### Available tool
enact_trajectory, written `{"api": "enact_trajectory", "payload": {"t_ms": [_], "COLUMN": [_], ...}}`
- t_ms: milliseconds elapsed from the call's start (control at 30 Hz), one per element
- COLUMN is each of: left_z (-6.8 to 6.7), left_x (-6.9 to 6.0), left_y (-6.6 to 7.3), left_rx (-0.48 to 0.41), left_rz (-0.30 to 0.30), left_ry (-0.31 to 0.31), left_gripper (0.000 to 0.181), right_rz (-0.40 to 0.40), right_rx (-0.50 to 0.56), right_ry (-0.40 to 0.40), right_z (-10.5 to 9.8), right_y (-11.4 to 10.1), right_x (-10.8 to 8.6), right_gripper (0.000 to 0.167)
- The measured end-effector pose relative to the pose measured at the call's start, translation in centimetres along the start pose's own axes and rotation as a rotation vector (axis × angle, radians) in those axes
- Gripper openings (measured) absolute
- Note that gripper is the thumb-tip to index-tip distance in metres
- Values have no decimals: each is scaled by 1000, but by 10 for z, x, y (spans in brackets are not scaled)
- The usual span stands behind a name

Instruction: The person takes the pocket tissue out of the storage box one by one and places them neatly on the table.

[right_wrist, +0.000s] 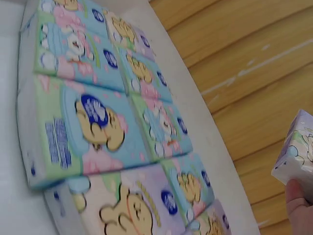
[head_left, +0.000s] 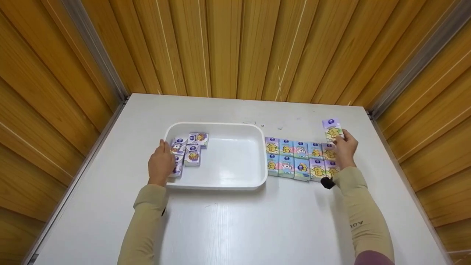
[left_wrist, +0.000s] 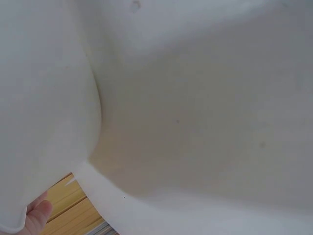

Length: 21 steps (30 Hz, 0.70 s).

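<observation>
My right hand (head_left: 346, 149) grips a small tissue pack (head_left: 332, 129), purple and white with a yellow cartoon animal, above the far right end of a block of packs. That held pack (right_wrist: 299, 152) shows at the right wrist view's edge with a fingertip against it. Below lie two rows of tissue packs (head_left: 286, 166), side by side, purple and light blue. At the left, my left hand (head_left: 161, 163) holds the side rim of a white plastic tray (head_left: 228, 186). Several purple-white tissue packs (head_left: 192, 155) lie inside the tray's left part, some partly behind that hand.
The white table (head_left: 235, 228) carries the tray, with the pack block against its right side. Wooden slat walls (head_left: 235, 48) rise behind and at both sides. A black wrist device (head_left: 327, 183) hangs by the right cuff.
</observation>
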<state>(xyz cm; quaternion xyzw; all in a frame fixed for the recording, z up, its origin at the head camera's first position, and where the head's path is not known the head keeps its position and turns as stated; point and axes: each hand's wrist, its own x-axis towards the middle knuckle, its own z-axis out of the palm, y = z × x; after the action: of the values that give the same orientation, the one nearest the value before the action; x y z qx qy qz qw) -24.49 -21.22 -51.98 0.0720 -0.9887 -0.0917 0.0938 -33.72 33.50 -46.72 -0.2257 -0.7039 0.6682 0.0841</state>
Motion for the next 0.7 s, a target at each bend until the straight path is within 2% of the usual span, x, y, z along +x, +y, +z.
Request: {"api": "enact_trajectory", "payload": {"t_ms": [200, 300, 433, 600, 700], "left_z": [-1, 0, 1, 4, 5], "left_x": [0, 0, 0, 0, 0], "left_y": [1, 1, 1, 0, 0], "left_rx": [1, 1, -3, 20, 17], "left_rz": [-12, -17, 3, 49, 51], "left_ry": [-43, -48, 11, 106, 110], "left_gripper": [56, 56, 54, 52, 52], "right_rz": [86, 119, 140, 208, 233], "right_rx": [83, 78, 90, 77, 56], "right_ry": [92, 125, 160, 157, 156], "right_z": [-29, -38, -48, -57, -61], "right_y": [15, 21, 31, 42, 50], "right_x": [10, 13, 14, 16, 18], "right_gripper": [44, 45, 46, 49, 49]}}
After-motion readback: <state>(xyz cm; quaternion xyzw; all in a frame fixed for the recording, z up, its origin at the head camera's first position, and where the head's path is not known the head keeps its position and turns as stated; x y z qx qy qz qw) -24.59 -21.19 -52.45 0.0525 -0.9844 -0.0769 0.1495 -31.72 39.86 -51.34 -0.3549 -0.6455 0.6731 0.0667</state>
